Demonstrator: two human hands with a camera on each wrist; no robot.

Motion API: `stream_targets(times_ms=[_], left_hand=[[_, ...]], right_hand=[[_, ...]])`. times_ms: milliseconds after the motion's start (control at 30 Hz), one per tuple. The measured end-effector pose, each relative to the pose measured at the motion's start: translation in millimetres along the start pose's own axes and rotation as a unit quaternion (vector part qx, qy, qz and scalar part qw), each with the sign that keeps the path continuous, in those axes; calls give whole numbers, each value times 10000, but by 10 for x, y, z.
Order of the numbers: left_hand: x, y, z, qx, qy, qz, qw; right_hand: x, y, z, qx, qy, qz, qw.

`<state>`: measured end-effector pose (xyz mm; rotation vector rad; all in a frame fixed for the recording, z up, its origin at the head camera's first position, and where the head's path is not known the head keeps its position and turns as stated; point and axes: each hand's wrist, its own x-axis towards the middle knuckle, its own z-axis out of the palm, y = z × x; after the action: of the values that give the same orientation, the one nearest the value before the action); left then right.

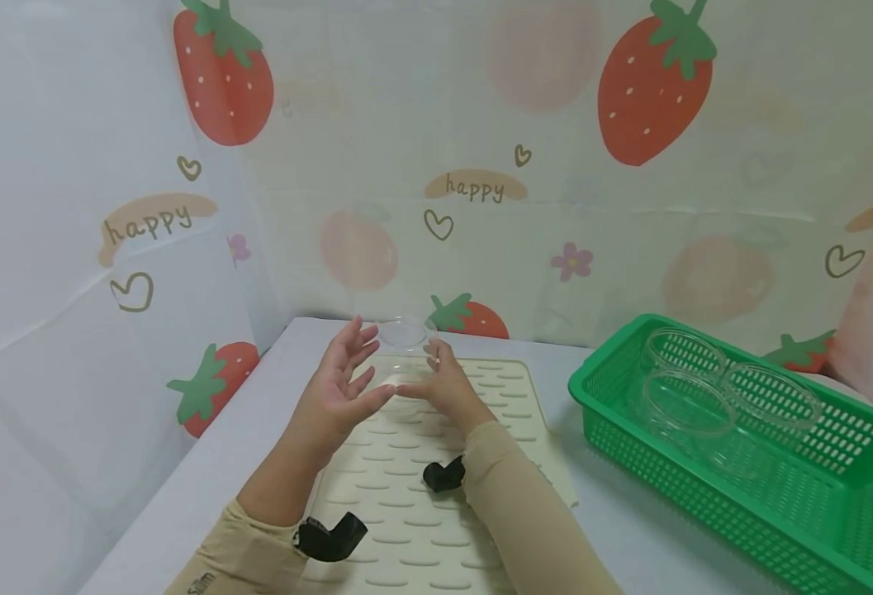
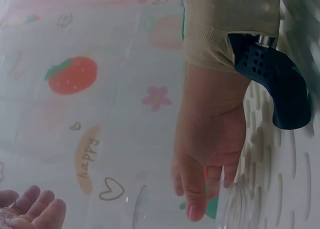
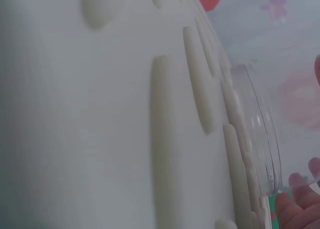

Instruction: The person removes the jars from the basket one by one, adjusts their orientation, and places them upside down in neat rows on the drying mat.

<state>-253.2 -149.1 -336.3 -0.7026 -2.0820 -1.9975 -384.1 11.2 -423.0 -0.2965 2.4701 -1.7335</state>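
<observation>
A clear round plastic jar (image 1: 402, 334) stands upright at the far end of the cream ridged mat (image 1: 436, 496), framed by both hands. My left hand (image 1: 341, 384) is on the jar's left with fingers spread and slightly bent, thumb pointing inward. On the other side is my right hand (image 1: 447, 388), its fingertips right at the jar's side and its thumb reaching toward the left thumb. In the left wrist view the right hand (image 2: 207, 139) hangs with a straight thumb overlapping the jar (image 2: 237, 209). Ridged lines near the bottom of the jar (image 3: 267, 139) show in the right wrist view.
To the right, a green perforated basket (image 1: 659, 487) holds three clear jars (image 1: 689, 401). A white cloth covers the table (image 1: 258, 438). Behind it hangs a strawberry-printed curtain (image 1: 406, 124). Both sleeved wrists carry dark camera mounts (image 1: 332, 537).
</observation>
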Motion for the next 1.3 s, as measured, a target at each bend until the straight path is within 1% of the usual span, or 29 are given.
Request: stream_targets(times_ms=[200,433,567,667,800,900,1033,1100,1200,1300], left_hand=[[7,-27,20,-92,-27,11,10000],[19,-49,44,-54,-80,25,10000],[17,-57,56,-81,-106,9,9999],[15,-61,62,-108,-128,-5,9999],[19,-64,65,-36,-139,-38,9999],[21,-64,65,90,-133,-83,9998],[25,-72,60,183,-162,-131,9996],[27,-75,56,201,-176,-172,9995],[33,-72,50,196,-179,-205,9994],[44,-63,48,230,-161,-227,9993]], right_hand=[[-13,15,-23,60,-164,-35,9998],[-34,1,-84,15,-324,-45,9995],[-29,-4,-119,39,-306,-110,9995],[-35,-13,-153,182,-257,-221,9993],[-61,-49,-220,311,-277,-362,9985],[-98,-105,-295,199,-314,-393,9985],[-168,-218,-448,88,-273,-408,9988],[-208,-285,-542,110,-239,-544,9982],[-276,-393,-679,203,-227,-875,9957],[-357,-501,-785,195,-305,-1110,9932]])
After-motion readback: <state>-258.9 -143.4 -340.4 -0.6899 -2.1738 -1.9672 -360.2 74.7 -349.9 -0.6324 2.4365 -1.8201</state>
